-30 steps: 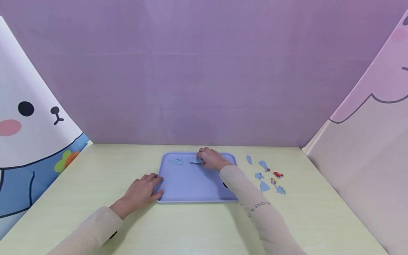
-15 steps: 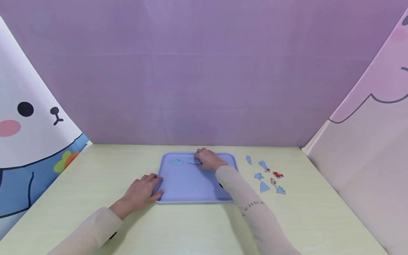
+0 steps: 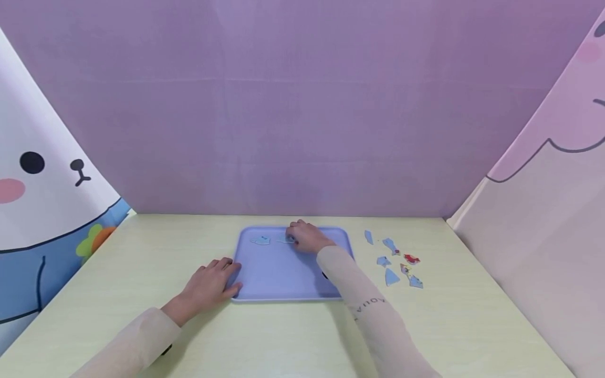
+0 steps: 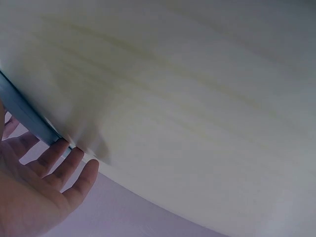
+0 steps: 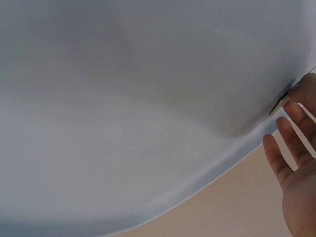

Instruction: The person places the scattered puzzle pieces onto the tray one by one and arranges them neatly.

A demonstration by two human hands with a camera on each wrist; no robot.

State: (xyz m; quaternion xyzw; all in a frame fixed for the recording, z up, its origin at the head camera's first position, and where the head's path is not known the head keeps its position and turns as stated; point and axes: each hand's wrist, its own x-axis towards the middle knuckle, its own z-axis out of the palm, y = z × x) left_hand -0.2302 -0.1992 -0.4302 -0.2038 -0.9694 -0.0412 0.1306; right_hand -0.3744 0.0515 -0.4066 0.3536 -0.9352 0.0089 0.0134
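A pale purple-blue tray [image 3: 283, 275] lies on the table. Near its far edge, my right hand [image 3: 308, 239] pinches a light blue puzzle piece [image 3: 283, 241], mostly covered by the fingers. In the right wrist view, the thin edge of that piece [image 5: 279, 105] shows at the thumb and index finger, with the other fingers spread. Another blue puzzle piece [image 3: 261, 240] sits in the tray's far left corner area. My left hand [image 3: 210, 286] rests against the tray's left side, its relaxed fingers touching the rim [image 4: 27, 116] in the left wrist view.
Right of the tray, several loose puzzle pieces lie scattered, among them a red one [image 3: 411, 259] and a blue triangular one [image 3: 391, 277]. A purple cloth wall [image 3: 302, 131] rises behind the table [image 3: 179, 241], with printed curtains on both sides.
My right hand has shifted slightly left with the puzzle piece, coming closer to the one lying in the tray. The left hand has stayed at the rim.
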